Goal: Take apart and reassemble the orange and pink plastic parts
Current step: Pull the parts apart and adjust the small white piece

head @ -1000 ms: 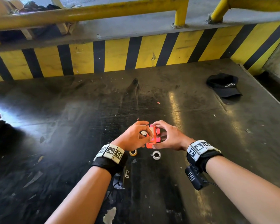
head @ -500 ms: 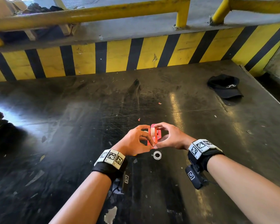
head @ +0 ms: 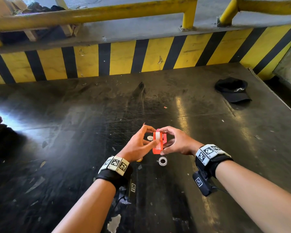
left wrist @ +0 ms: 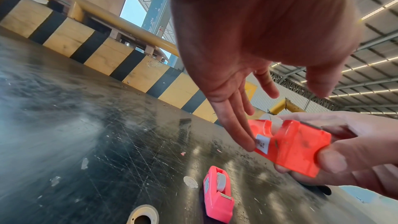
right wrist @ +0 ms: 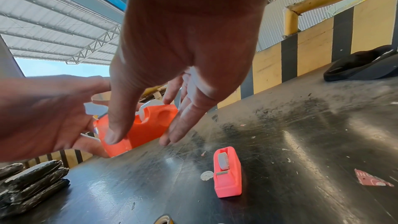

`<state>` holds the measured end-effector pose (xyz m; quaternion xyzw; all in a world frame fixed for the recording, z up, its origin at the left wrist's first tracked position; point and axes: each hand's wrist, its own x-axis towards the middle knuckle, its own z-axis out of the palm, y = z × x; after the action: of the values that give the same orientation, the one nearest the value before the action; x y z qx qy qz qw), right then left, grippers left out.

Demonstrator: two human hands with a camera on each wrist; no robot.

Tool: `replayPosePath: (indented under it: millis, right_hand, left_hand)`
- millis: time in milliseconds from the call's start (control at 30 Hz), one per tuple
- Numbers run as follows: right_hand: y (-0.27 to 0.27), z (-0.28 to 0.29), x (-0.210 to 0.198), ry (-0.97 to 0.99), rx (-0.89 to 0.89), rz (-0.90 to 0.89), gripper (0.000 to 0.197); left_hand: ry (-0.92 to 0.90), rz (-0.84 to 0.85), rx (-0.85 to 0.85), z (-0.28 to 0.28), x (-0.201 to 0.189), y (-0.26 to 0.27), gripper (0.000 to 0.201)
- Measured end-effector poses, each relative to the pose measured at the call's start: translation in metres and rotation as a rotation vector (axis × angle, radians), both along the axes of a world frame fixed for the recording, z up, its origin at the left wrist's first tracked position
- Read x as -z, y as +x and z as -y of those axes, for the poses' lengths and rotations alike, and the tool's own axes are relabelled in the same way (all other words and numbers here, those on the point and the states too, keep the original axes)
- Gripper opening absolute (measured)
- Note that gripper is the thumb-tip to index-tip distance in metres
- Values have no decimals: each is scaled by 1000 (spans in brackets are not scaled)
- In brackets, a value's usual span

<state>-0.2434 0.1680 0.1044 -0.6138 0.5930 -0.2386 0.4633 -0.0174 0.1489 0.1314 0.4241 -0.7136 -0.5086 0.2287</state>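
Both forearms are bare; the left wrist (head: 115,167) and right wrist (head: 210,157) each wear a black strap carrying white blocks printed with black square markers, a small black camera slung beneath

I see the orange dispenser (head: 158,142) lifted off the dark floor (head: 74,148), held between both hands at the centre of the scene, tilted, a white tape roll (head: 158,135) seated in its open top and a small white label (left wrist: 263,144) on its side. The pink dispenser (right wrist: 227,171) stands on the floor just beyond it, upright, its own pale roll inside.
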Motion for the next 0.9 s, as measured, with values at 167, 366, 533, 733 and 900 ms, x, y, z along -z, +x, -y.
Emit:
replayPosePath:
  millis: [167,366,533,733,900]
  right_hand:
    - [1,1,-2,-22,-5,-5,94]
    - [2,0,-4,-18,-36,-17,95]
    - [5,2,0,22,-53,-12,101]
    - [7,12,12,54,-65,-23,110]
    - [5,33,23,104,-149,-127,125]
  left_hand:
    - [-57,120,66,5,4,3,73]
    - [-37,177,117,9,6,7,92]
    - [6,241,127,15,14,7,108]
    - [14,311,104,28,29,2,110]
    - [9,320,64,51,47,2,112]
